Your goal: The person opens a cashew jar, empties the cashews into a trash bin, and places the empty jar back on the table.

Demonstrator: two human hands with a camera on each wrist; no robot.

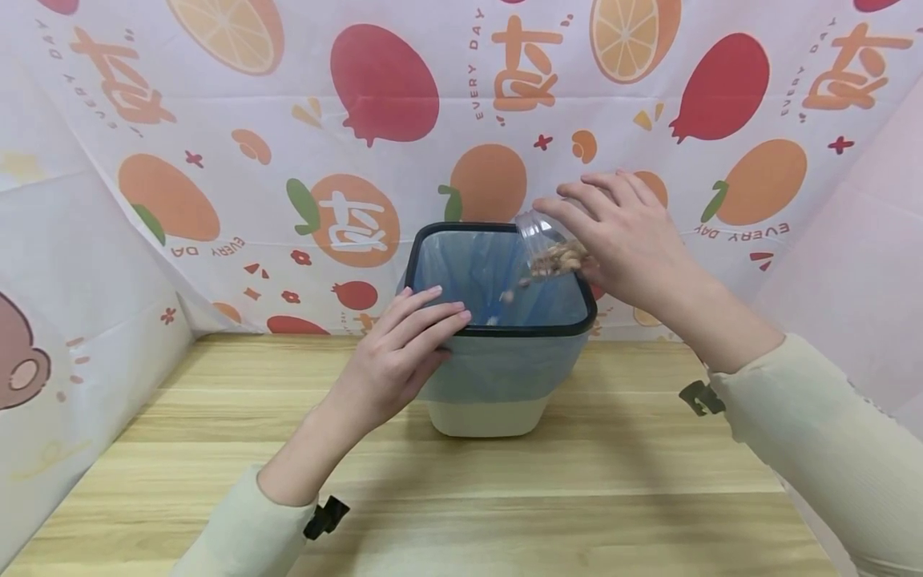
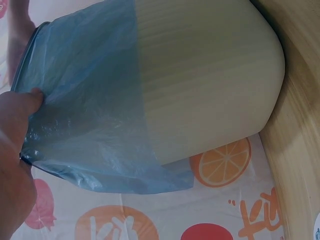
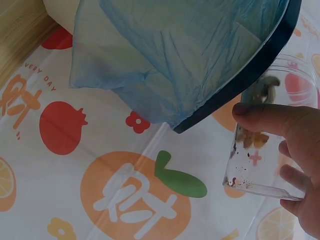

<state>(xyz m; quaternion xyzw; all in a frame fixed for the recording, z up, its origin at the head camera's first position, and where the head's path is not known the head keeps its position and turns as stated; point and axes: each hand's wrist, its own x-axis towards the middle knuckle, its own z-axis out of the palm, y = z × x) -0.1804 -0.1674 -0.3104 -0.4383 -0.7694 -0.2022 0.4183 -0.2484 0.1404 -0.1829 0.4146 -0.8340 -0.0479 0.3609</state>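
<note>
A pale trash can (image 1: 486,418) stands on the table, lined with a blue plastic bag (image 1: 505,365) under a black rim (image 1: 519,330). My left hand (image 1: 397,353) holds the near left of that rim, fingers over the top edge and thumb (image 2: 34,101) outside against the bag. Above the right side of the opening, my right hand (image 1: 630,244) grips a clear plastic jar (image 1: 535,234) tipped with its mouth toward the can. Small tan and brown pieces (image 1: 566,258), like nuts or shells, lie in the jar, and a few are falling from its mouth into the bag.
The wood-grain table (image 1: 461,513) reaches toward me. Behind the can hangs a white cloth (image 1: 411,160) printed with fruit, and more cloth (image 1: 79,240) covers the left side. Black clips (image 1: 327,518) show at both sleeves.
</note>
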